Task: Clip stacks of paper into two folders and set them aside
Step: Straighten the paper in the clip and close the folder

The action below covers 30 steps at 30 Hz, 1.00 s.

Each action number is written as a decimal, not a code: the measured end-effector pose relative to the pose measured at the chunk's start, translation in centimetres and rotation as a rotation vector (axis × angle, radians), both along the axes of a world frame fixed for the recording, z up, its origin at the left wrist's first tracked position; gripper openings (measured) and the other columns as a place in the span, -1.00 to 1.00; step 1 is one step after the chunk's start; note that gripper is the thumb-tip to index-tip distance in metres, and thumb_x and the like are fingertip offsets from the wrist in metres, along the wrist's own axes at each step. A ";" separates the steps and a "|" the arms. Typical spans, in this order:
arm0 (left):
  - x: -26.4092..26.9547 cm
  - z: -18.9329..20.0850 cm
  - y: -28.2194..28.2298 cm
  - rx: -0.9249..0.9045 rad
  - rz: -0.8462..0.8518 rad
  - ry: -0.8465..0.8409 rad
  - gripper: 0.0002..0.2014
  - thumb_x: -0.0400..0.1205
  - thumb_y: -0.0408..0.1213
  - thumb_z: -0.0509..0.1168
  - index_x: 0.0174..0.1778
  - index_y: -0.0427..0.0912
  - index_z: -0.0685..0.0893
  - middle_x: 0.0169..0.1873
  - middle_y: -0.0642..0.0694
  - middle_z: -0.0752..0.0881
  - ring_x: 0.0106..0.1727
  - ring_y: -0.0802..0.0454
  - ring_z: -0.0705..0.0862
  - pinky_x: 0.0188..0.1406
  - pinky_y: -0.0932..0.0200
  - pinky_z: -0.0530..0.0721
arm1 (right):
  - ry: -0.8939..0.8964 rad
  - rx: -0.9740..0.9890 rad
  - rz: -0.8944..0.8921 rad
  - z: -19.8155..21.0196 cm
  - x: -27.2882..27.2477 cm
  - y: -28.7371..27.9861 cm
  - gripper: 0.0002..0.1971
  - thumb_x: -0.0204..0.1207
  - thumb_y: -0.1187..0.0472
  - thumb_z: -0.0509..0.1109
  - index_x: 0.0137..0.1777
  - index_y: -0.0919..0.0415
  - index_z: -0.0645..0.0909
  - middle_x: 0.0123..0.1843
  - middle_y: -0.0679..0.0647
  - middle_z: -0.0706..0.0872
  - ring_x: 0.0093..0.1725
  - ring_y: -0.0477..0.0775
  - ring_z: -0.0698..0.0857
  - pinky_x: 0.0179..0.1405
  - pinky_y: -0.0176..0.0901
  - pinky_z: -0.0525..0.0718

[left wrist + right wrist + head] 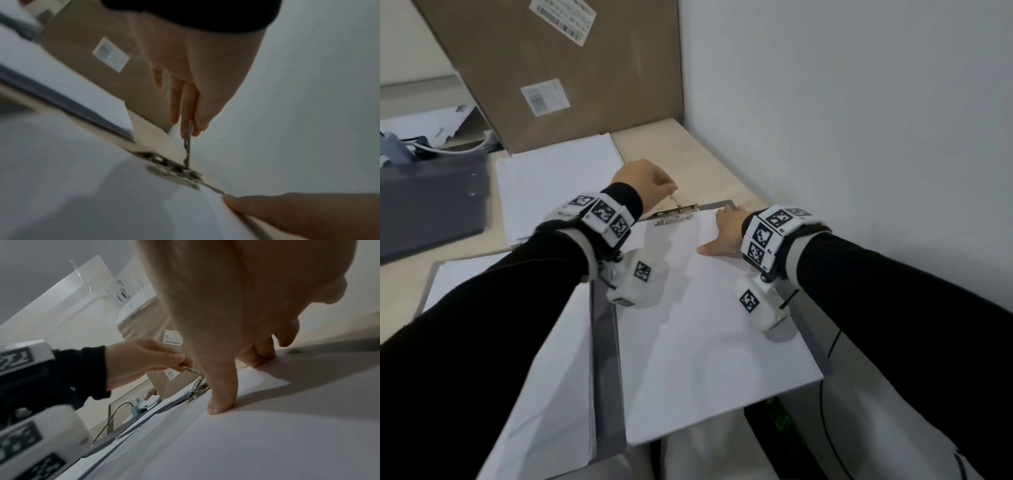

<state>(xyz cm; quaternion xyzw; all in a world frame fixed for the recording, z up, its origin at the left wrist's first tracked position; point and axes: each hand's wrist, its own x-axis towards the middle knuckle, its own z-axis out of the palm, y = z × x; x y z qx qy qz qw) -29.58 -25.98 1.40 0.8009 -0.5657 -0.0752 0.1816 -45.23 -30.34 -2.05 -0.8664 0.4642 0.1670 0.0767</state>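
An open grey folder [604,329] lies in front of me with a metal clip [676,214] at its far edge. A white paper stack [705,325] covers its right half, its top edge at the clip. My left hand [671,192] pinches the clip's thin lever [188,142], which stands raised above the clip [174,170]. My right hand [722,233] rests on the stack's far right corner, its thumb [222,402] pressing on the sheet and its fingertips at the paper's far edge. More white sheets [544,359] lie on the folder's left half.
Another paper stack [558,185] lies behind at the left, in front of a large cardboard box [571,68]. A dark grey folder [431,205] sits at the far left. A white wall [859,137] runs close along the right of the desk.
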 end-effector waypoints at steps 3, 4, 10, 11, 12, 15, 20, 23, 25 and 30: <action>1.6 -0.3 1.7 0.233 -0.044 -0.275 -0.65 0.68 -0.02 0.12 0.27 0.04 0.71 0.25 -0.07 0.73 0.29 -0.15 0.65 0.22 0.10 0.54 | 0.002 -0.011 0.024 0.0 0.0 0.2 -0.14 0.52 -0.31 0.17 0.58 0.38 0.21 0.64 0.27 0.25 0.59 0.26 0.32 0.49 0.09 0.34; 1.9 -0.6 2.0 0.312 -0.054 -0.329 -0.62 0.69 0.01 0.07 0.32 0.08 0.67 0.27 -0.08 0.71 0.29 -0.16 0.64 0.16 0.11 0.52 | 0.009 -0.011 0.033 0.0 0.0 0.3 -0.14 0.54 -0.30 0.15 0.60 0.38 0.18 0.65 0.27 0.21 0.60 0.25 0.30 0.49 0.08 0.33; 2.7 -2.7 1.5 0.631 -0.057 -0.349 -0.53 0.71 0.00 -0.06 0.47 -0.05 0.50 0.41 -0.16 0.57 0.49 -0.13 0.48 0.39 0.03 0.45 | 0.026 -0.050 0.067 0.3 -0.2 0.7 -0.20 0.56 -0.26 0.15 0.56 0.39 0.24 0.61 0.27 0.29 0.54 0.25 0.40 0.41 0.03 0.41; 2.8 -3.0 1.5 0.657 -0.046 -0.324 -0.52 0.71 -0.01 -0.07 0.48 -0.08 0.48 0.41 -0.18 0.57 0.50 -0.14 0.47 0.43 0.02 0.42 | 0.030 -0.045 0.068 0.2 -0.1 0.7 -0.20 0.56 -0.26 0.16 0.56 0.39 0.24 0.61 0.27 0.29 0.54 0.25 0.39 0.42 0.05 0.41; 2.7 -3.1 1.5 0.672 -0.037 -0.310 -0.52 0.72 -0.02 -0.07 0.51 -0.06 0.44 0.42 -0.20 0.55 0.54 -0.15 0.42 0.46 0.02 0.38 | 0.032 -0.040 0.072 0.2 -0.1 0.8 -0.19 0.56 -0.27 0.16 0.56 0.38 0.24 0.61 0.27 0.28 0.54 0.25 0.39 0.43 0.07 0.40; 2.0 -3.0 1.9 0.678 -0.024 -0.267 -0.59 0.77 -0.13 -0.20 0.53 -0.03 0.27 0.45 -0.24 0.43 0.67 -0.13 0.16 0.62 0.06 0.04 | 0.022 -0.013 0.059 0.2 0.0 0.6 -0.16 0.53 -0.30 0.17 0.57 0.38 0.22 0.61 0.26 0.28 0.53 0.25 0.41 0.45 0.09 0.43; 2.6 -3.7 2.7 0.652 -0.055 -0.244 -0.49 0.77 -0.10 -0.20 0.67 -0.10 0.05 0.68 -0.03 0.13 0.69 -0.18 0.06 0.67 0.03 0.01 | -0.005 0.019 0.018 0.3 0.0 0.5 -0.14 0.48 -0.33 0.22 0.53 0.37 0.28 0.56 0.24 0.35 0.46 0.24 0.49 0.42 0.10 0.48; 2.7 -3.6 3.0 0.643 -0.059 -0.178 -0.50 0.77 -0.07 -0.19 0.67 -0.04 0.06 0.68 0.04 0.13 0.69 -0.19 0.06 0.66 0.03 0.03 | 0.000 0.023 0.002 0.3 0.0 0.6 -0.14 0.49 -0.32 0.20 0.54 0.39 0.26 0.55 0.25 0.36 0.48 0.25 0.47 0.43 0.10 0.46; 2.5 -3.4 2.8 0.636 -0.060 -0.174 -0.50 0.77 -0.09 -0.18 0.66 -0.09 0.08 0.68 0.03 0.12 0.68 -0.21 0.06 0.63 0.06 0.03 | 0.000 0.025 -0.005 0.4 0.0 0.7 -0.17 0.50 -0.31 0.21 0.51 0.39 0.30 0.53 0.27 0.39 0.46 0.26 0.49 0.41 0.09 0.48; 2.3 -2.2 3.3 0.548 -0.059 -0.113 -0.50 0.77 -0.11 -0.08 0.66 -0.06 0.16 0.68 -0.03 0.12 0.69 -0.05 0.11 0.60 0.17 0.05 | 0.003 -0.002 -0.014 0.3 -0.2 0.5 -0.17 0.46 -0.35 0.23 0.50 0.32 0.33 0.53 0.19 0.41 0.52 0.25 0.40 0.43 0.08 0.37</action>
